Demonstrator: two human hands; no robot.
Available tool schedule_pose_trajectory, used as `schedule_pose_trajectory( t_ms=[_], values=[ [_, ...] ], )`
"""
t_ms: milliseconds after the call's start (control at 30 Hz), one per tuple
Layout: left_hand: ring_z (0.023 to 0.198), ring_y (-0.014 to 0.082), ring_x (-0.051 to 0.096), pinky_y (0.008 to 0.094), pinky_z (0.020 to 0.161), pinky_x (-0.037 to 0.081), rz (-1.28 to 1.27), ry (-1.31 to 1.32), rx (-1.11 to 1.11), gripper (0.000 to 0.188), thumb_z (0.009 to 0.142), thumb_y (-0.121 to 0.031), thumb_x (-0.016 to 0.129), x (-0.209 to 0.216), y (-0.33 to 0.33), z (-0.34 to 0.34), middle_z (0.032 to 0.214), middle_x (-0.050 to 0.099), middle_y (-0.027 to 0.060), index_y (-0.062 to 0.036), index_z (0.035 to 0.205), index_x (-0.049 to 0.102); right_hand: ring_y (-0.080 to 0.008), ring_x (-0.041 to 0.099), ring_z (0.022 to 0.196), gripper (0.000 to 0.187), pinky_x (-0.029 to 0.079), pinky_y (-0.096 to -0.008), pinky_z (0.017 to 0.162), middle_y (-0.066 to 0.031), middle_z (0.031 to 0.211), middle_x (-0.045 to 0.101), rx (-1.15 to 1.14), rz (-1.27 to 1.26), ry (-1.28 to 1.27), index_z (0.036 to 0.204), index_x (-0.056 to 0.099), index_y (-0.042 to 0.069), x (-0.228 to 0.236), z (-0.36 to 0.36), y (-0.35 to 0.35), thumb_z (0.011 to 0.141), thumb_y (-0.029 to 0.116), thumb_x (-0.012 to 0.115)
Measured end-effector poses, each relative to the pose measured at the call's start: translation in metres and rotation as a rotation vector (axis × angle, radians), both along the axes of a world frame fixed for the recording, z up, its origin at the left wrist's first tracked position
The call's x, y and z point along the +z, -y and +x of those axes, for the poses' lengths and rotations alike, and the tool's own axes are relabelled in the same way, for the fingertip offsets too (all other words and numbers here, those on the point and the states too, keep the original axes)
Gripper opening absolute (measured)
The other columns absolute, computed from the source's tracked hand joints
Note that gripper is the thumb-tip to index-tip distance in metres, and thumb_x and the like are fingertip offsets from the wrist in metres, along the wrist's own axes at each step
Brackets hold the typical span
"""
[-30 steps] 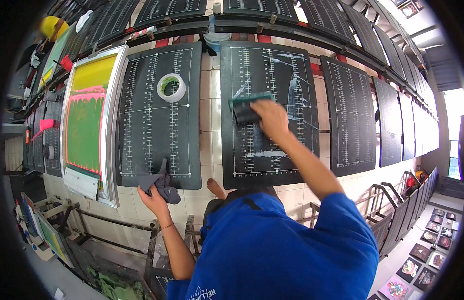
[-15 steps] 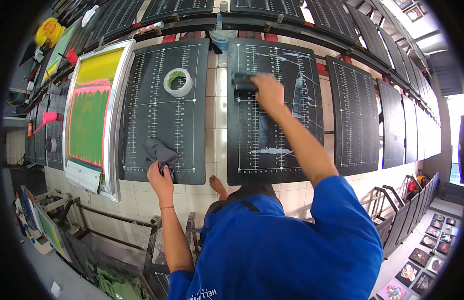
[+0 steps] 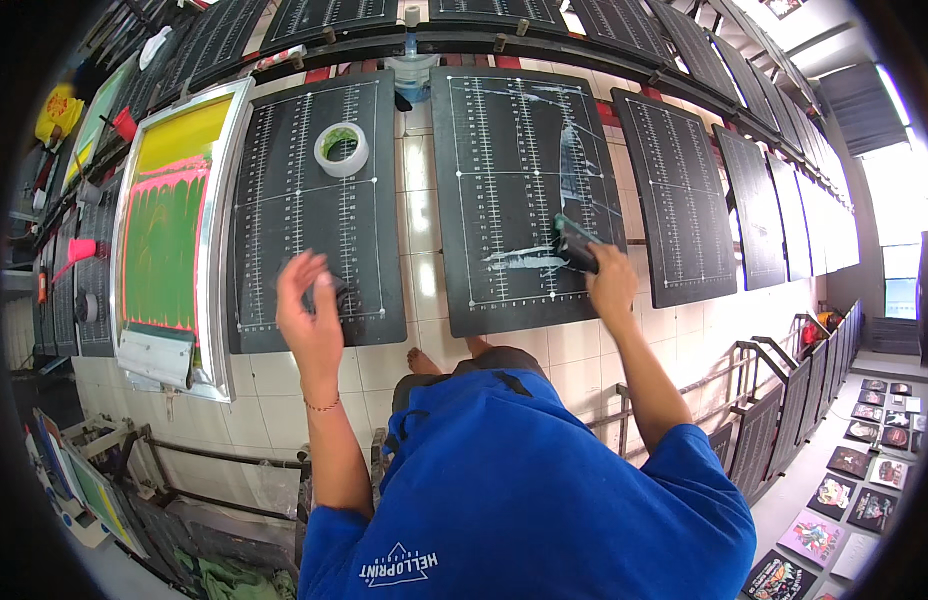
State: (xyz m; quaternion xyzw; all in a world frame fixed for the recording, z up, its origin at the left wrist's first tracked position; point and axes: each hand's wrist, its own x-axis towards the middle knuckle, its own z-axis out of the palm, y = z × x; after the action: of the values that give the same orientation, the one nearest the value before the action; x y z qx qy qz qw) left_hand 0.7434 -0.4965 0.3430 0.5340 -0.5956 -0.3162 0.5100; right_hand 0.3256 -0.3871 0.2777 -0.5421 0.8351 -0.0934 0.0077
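Observation:
My right hand (image 3: 612, 288) grips a small squeegee (image 3: 580, 252) with a black handle and a greenish edge. It is over the lower right part of a black printing board (image 3: 484, 215) marked with white ruler lines. Whitish smears (image 3: 524, 259) mark this board near the tool and higher up on its right side. My left hand (image 3: 310, 305) is over the lower part of another ruled black board (image 3: 259, 215), its fingers apart. Behind its thumb shows a bit of dark cloth (image 3: 339, 288), mostly hidden. Further up that board lies a roll of white tape (image 3: 355, 160).
A silver-framed screen (image 3: 236, 250) with green, yellow and pink areas stands left of the boards. More ruled boards (image 3: 674, 215) run along the right and the far side. A water bottle (image 3: 414, 75) is past the gap between the two near boards, above the tiled floor (image 3: 421, 230).
My right hand has brought the squeegee down and rightward across the board. My left hand has lifted, its fingers spreading from the grey cloth. The view has shifted slightly.

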Motion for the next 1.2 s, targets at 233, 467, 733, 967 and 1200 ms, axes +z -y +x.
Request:
schedule_pose_trajectory(
  t_ms=[233,467,733,967,1200],
  values=[
    [0.086,0.0242,0.062,0.0368,0.079,0.050,-0.620,-0.312,-1.045,0.023,0.086,-0.023,0.068,0.201,-0.052,-0.110,0.091,0.062,0.0086,-0.0073,0.103,0.065,-0.0262,0.061,0.112,0.056,0.049,-0.0377,0.094,-0.0053,0.118,0.065,0.145,-0.133,0.125,0.120,0.067,0.011,0.014,0.091,-0.042,0.065,-0.002,0.072],
    [0.062,0.0185,0.056,0.0332,0.054,0.047,-0.669,-0.777,-1.068,0.038,0.085,-0.040,0.067,0.245,-0.099,-0.164,0.071,0.056,-0.0044,-0.0231,0.118,0.066,-0.0238,0.059,0.113,0.065,0.049,-0.0381,0.093,-0.0034,0.121,0.063,0.309,-0.098,-0.024,0.125,0.065,0.011,-0.028,0.095,-0.059,0.062,-0.004,0.072],
    [0.093,0.0289,0.065,0.0380,0.079,0.053,-0.376,-0.175,-1.300,0.026,0.082,-0.025,0.071,0.177,-0.076,-0.168,0.099,0.065,0.0087,-0.0087,0.102,0.066,-0.0253,0.060,0.112,0.056,0.050,-0.0388,0.093,-0.0035,0.117,0.064,0.308,-0.180,-0.052,0.121,0.066,0.015,-0.033,-0.014,0.117,0.068,-0.001,0.070],
    [0.091,0.0236,0.067,0.0343,0.084,0.053,0.320,0.199,-0.640,0.022,0.092,-0.006,0.064,-0.021,-0.059,-0.093,0.100,0.067,0.0118,0.0000,0.114,0.060,-0.0281,0.064,0.105,0.039,0.053,-0.0419,0.089,-0.0050,0.114,0.068,0.240,-0.264,-0.076,0.117,0.069,0.015,-0.044,-0.103,0.228,0.080,0.005,0.061],
    [0.085,0.0169,0.064,0.0312,0.078,0.055,0.614,-0.044,0.181,0.015,0.100,-0.006,0.053,-0.122,-0.178,0.061,0.096,0.062,0.0086,-0.0003,0.113,0.056,-0.0214,0.059,0.112,0.044,0.048,-0.0362,0.096,-0.0001,0.119,0.065,0.635,-0.086,0.152,0.119,0.067,0.013,-0.029,0.004,0.078,0.076,0.006,0.063]
  ],
)
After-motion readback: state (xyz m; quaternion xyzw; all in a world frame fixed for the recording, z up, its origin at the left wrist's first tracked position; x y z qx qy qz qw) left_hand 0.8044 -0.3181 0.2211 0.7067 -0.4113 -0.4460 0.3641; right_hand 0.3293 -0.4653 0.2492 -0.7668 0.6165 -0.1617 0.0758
